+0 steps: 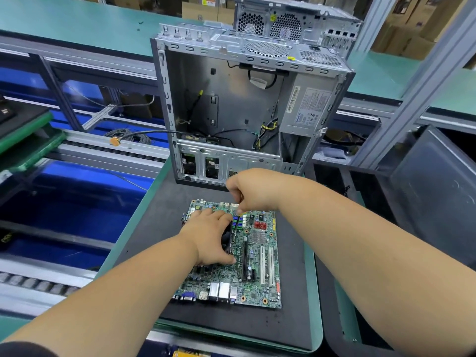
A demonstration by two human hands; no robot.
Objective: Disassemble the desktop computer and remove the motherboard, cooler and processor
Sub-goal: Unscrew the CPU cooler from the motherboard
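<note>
Gripping from above, the left hand (210,234) lay spread over the black cooler (227,237), fingers curved down round its far side and thumb hooked at its near edge, so that most of the fan was hidden beneath the palm; the right hand (248,191) hung just beyond it, its fingers curled and pinching a thin dark tool or wire (236,219) whose tip came down beside the blue memory slots (238,222); what that thin thing was could not be told.

Under both hands the motherboard (255,264) lay flat on the dark mat (288,292) of the tabletop (315,300), its long axis running away from the person, the port row at the near edge; the cooler sat on its left half, directly below the left grip, while the right grip worked at the cooler's far right corner; the left hand was thus the nearer for lifting it, probably straight up once freed.

Green, crowded with slots, the board looked whole; the processor was not visible, presumably still under the cooler; behind stood the emptied case (247,104), open-sided, its power supply (307,109) in place.
</note>
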